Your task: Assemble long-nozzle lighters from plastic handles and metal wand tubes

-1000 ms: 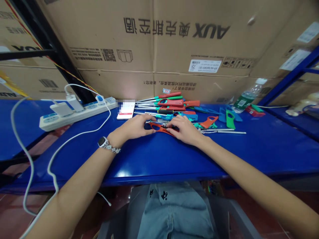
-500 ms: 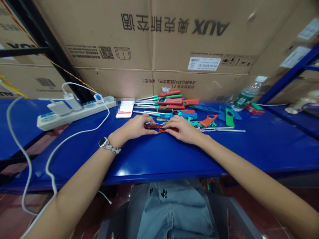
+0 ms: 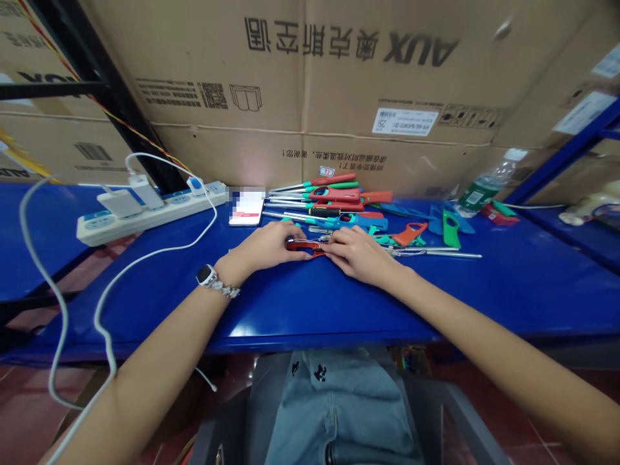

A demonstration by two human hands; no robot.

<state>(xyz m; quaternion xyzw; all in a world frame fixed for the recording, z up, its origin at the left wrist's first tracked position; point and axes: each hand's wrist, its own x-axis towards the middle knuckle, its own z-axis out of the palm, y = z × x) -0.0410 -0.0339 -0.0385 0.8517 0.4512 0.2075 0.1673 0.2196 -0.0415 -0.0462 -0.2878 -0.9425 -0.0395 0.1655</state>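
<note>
My left hand [image 3: 274, 247] grips the left end of a red lighter handle [image 3: 306, 245] near the middle of the blue table [image 3: 310, 310]. Against the handle's right end my right hand [image 3: 356, 254] has its fingers pinched together, and what lies between them is too small to make out. Thin wires run along the handle between both hands. Just behind lies a pile of long-necked lighters, among them a red one [image 3: 335, 194] and a blue one [image 3: 361, 222]. An orange handle piece [image 3: 409, 234] and a metal tube [image 3: 458, 254] lie to the right.
A white power strip [image 3: 167, 210] with plugs and a white cable stands at the left. Beside the pile is a phone [image 3: 247, 208]. A water bottle [image 3: 484, 187], a green handle piece [image 3: 451, 229] and a red box [image 3: 498, 214] are at the right. Cardboard boxes [image 3: 310, 77] stand behind.
The whole view has shifted slightly. My right fingertips have drawn a little away from the red handle, uncovering more of its middle. My left hand keeps its grip.
</note>
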